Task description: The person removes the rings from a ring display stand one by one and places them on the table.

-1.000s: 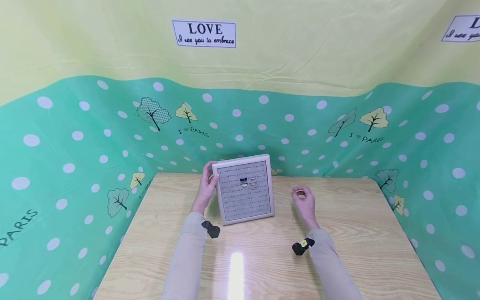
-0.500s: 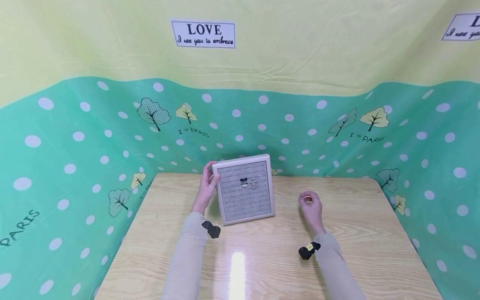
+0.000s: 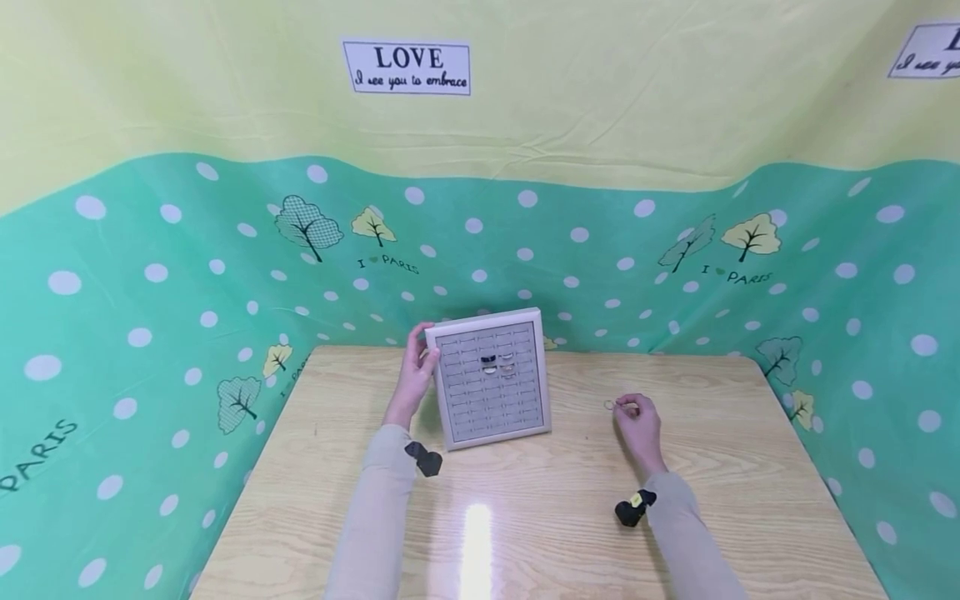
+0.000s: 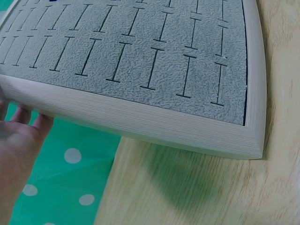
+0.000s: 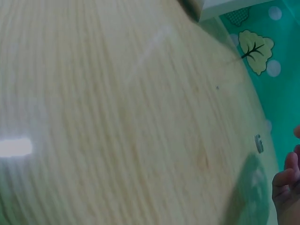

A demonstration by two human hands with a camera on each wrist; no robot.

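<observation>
Left hand [image 3: 415, 375] grips the upper left edge of the ring display tray [image 3: 491, 379], thumb at the front of the frame near its top corner, fingers wrapped behind. Tray stands tilted back on its lower edge on the wooden table [image 3: 525, 517], near the far side, face toward the camera. Left wrist view shows fingertips [image 4: 28, 119] just reaching round the pale frame from behind, and the grey padded face with rows of slits.

A few rings [image 3: 497, 365] sit in slots in the upper middle of the tray: one dark, the others pale or metallic. Too small to tell more.

Right hand [image 3: 639, 423] is low over the table, well to the right of the tray, fingers curled inward with tips drawn close together. Small ring [image 3: 609, 405] shows at the fingertips, on or just above the wood; whether it is pinched, merely touched or lying free cannot be told from the head view. Right wrist view is blurred: curled fingers [image 5: 286, 180] at the right edge, a small metallic piece [image 5: 258, 143] on the table just apart from them, with a shadow under the hand.

Both forearms wear beige sleeves, each with a small black camera at the wrist. Green dotted cloth [image 3: 150, 292] surrounds the table on three sides, with a LOVE sign [image 3: 407, 67] above.
</observation>
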